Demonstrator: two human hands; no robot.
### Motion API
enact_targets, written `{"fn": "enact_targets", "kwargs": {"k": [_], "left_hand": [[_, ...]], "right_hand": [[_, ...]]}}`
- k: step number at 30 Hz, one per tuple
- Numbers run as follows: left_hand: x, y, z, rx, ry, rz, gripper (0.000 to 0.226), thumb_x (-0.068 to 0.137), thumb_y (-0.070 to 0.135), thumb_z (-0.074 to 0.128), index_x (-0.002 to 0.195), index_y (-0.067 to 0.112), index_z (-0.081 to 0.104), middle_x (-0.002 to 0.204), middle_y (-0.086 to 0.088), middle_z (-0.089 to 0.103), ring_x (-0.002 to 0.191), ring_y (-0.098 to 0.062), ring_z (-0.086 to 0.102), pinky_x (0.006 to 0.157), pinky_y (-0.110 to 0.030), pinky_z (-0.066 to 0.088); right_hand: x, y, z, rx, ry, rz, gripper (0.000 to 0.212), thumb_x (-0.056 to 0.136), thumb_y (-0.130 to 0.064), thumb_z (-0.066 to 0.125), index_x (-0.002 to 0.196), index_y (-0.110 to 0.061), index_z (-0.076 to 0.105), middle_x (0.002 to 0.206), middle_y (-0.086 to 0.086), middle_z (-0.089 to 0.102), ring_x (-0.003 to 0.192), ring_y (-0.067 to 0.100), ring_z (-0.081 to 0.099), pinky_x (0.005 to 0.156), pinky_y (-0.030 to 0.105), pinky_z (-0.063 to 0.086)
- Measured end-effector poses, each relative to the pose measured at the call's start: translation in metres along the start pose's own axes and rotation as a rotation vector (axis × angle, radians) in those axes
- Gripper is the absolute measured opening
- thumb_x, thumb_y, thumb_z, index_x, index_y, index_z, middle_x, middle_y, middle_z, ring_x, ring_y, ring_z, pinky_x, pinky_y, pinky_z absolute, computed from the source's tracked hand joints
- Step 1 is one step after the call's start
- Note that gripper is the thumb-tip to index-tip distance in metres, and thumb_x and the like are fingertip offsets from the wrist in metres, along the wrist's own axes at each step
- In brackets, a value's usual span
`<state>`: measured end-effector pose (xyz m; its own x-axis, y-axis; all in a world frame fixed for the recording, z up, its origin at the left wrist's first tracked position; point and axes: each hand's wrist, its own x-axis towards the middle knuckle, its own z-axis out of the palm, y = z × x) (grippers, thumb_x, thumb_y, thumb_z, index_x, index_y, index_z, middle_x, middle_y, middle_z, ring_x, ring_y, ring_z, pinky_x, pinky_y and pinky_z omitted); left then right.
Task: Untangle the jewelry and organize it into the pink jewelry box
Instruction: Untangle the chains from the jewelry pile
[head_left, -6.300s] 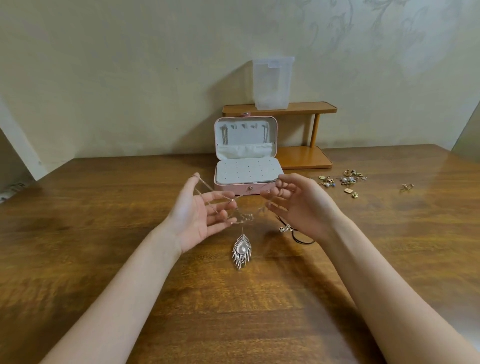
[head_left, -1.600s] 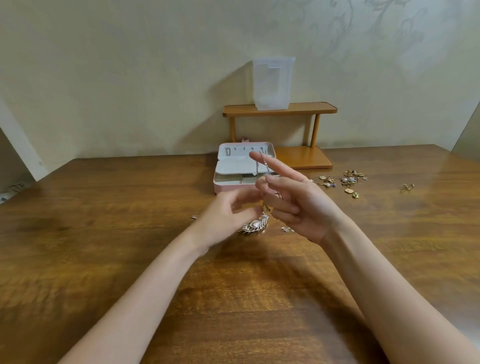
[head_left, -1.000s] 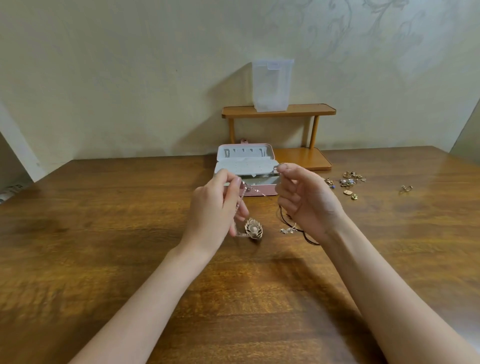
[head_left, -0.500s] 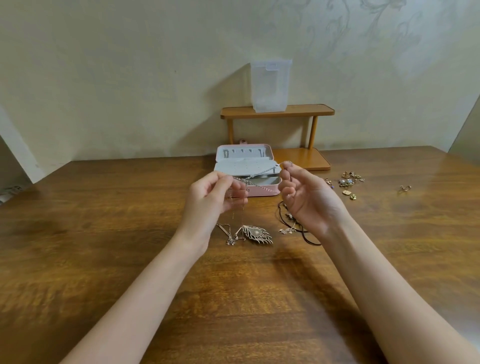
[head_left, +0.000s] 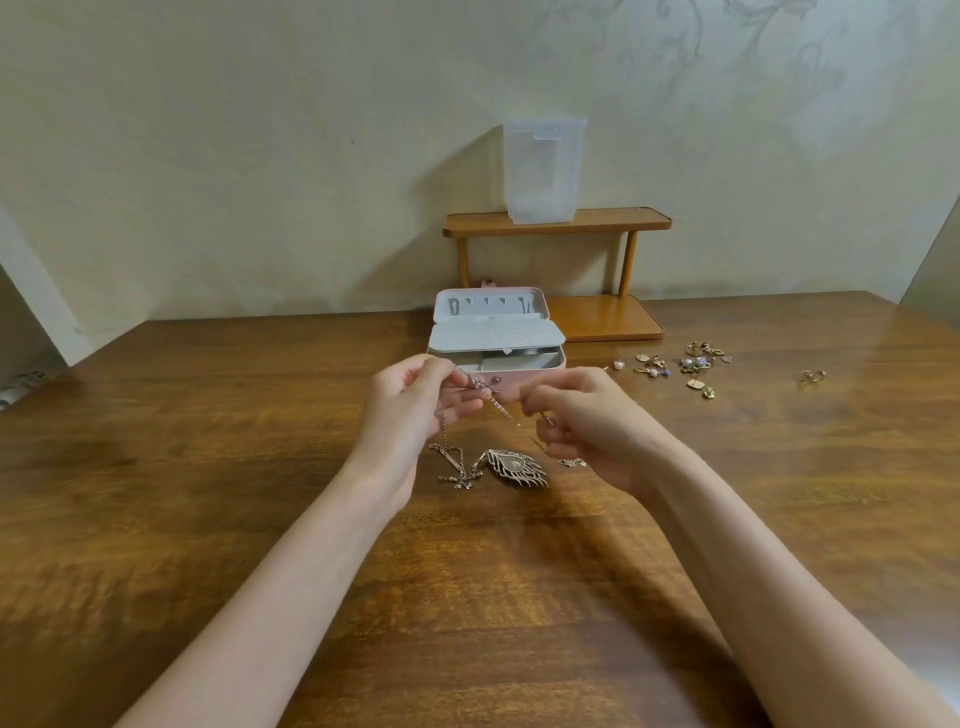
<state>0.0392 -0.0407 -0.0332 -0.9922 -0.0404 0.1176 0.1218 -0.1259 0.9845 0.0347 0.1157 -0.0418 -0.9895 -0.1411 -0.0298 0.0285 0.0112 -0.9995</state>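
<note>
Between our fingers: left hand (head_left: 415, 410) and right hand (head_left: 587, 421) pinch the chain (head_left: 488, 399) taut | below them its feather pendant (head_left: 517, 467) rests on the bench (head_left: 208, 467) | pink jewelry box (head_left: 496, 345) just beyond, open | earrings (head_left: 675, 364) right, unsorted | we judge most remains.

The left hand (head_left: 415, 410) and the right hand (head_left: 587, 421) pinch a thin chain (head_left: 488, 397) between them; its feather pendant (head_left: 517, 467) lies on the table (head_left: 208, 467) below the hands.
</note>
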Motion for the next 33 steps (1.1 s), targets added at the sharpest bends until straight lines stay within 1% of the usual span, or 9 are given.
{"fn": "enact_targets", "kwargs": {"k": [3, 6, 9, 13, 17, 22, 26, 30, 33], "left_hand": [[-0.001, -0.002, 0.003, -0.076, -0.052, -0.042, 0.019, 0.094, 0.007, 0.049, 0.078, 0.002, 0.058, 0.086, -0.012, 0.070, 0.081, -0.021, 0.071, 0.078, -0.028, 0.057], [-0.001, -0.004, 0.005, -0.209, -0.072, -0.125, 0.016, 0.094, 0.005, 0.048, 0.086, 0.000, 0.060, 0.090, -0.016, 0.069, 0.077, -0.018, 0.071, 0.068, -0.022, 0.057], [0.001, -0.006, 0.004, -0.277, -0.084, -0.233, 0.014, 0.093, 0.005, 0.049, 0.093, 0.001, 0.063, 0.088, -0.015, 0.070, 0.070, -0.010, 0.069, 0.059, -0.015, 0.054], [0.002, -0.010, 0.002, -0.175, -0.153, -0.272, 0.011, 0.087, 0.006, 0.060, 0.097, 0.003, 0.065, 0.086, -0.011, 0.071, 0.073, -0.010, 0.068, 0.059, -0.013, 0.053], [0.002, -0.013, 0.001, -0.018, -0.121, -0.237, 0.002, 0.081, 0.003, 0.067, 0.083, 0.004, 0.068, 0.083, -0.009, 0.069, 0.067, -0.007, 0.064, 0.061, -0.014, 0.052], [0.003, -0.011, 0.000, 0.055, -0.096, -0.207, 0.004, 0.082, 0.004, 0.067, 0.083, 0.003, 0.070, 0.082, -0.009, 0.072, 0.073, -0.011, 0.068, 0.061, -0.015, 0.053], [0.002, -0.011, -0.001, 0.130, -0.096, -0.164, 0.007, 0.084, 0.008, 0.067, 0.085, 0.003, 0.071, 0.084, -0.010, 0.072, 0.071, -0.008, 0.069, 0.059, -0.017, 0.052], [0.000, -0.012, 0.000, 0.196, -0.119, -0.134, 0.005, 0.083, 0.012, 0.069, 0.083, 0.007, 0.072, 0.086, -0.006, 0.071, 0.072, -0.007, 0.069, 0.059, -0.022, 0.056], [0.000, -0.014, 0.000, 0.428, -0.099, 0.027, 0.008, 0.083, 0.013, 0.069, 0.076, 0.015, 0.071, 0.088, 0.001, 0.067, 0.067, -0.009, 0.069, 0.065, -0.032, 0.060]], "right_hand": [[-0.003, -0.001, 0.002, -0.103, -0.061, -0.041, 0.019, 0.090, -0.002, 0.059, 0.101, -0.011, 0.070, 0.058, 0.000, 0.042, 0.041, 0.006, 0.026, 0.035, 0.016, 0.022], [-0.003, 0.000, 0.003, -0.170, -0.062, -0.073, 0.038, 0.084, -0.008, 0.068, 0.119, -0.019, 0.063, 0.059, 0.001, 0.035, 0.042, 0.006, 0.024, 0.036, 0.017, 0.021], [0.000, 0.001, 0.004, -0.207, -0.044, -0.083, 0.047, 0.080, -0.011, 0.072, 0.124, -0.021, 0.060, 0.067, 0.004, 0.038, 0.045, 0.007, 0.026, 0.039, 0.020, 0.021], [0.002, 0.004, 0.003, -0.306, -0.019, -0.118, 0.046, 0.081, -0.013, 0.073, 0.124, -0.025, 0.060, 0.083, 0.008, 0.047, 0.063, 0.015, 0.039, 0.039, 0.016, 0.028], [0.001, 0.003, 0.004, -0.481, 0.025, -0.232, 0.052, 0.079, -0.010, 0.073, 0.128, -0.021, 0.058, 0.084, -0.008, 0.052, 0.071, 0.005, 0.047, 0.046, 0.007, 0.035], [-0.002, 0.000, 0.006, -0.355, -0.026, -0.160, 0.029, 0.086, -0.011, 0.064, 0.112, -0.021, 0.067, 0.070, -0.001, 0.053, 0.039, 0.002, 0.035, 0.038, 0.013, 0.027], [-0.002, 0.001, -0.001, -0.157, -0.046, -0.074, 0.011, 0.089, -0.011, 0.062, 0.089, -0.013, 0.072, 0.043, -0.010, 0.039, 0.041, 0.005, 0.025, 0.038, 0.018, 0.021], [-0.002, 0.002, -0.003, -0.104, -0.003, -0.064, 0.008, 0.084, -0.005, 0.067, 0.077, -0.006, 0.071, 0.042, -0.012, 0.050, 0.041, 0.006, 0.027, 0.038, 0.017, 0.022], [-0.001, 0.003, -0.002, -0.146, 0.026, -0.048, 0.010, 0.084, -0.009, 0.069, 0.075, -0.007, 0.072, 0.045, -0.009, 0.050, 0.043, 0.006, 0.031, 0.038, 0.018, 0.026]]}}
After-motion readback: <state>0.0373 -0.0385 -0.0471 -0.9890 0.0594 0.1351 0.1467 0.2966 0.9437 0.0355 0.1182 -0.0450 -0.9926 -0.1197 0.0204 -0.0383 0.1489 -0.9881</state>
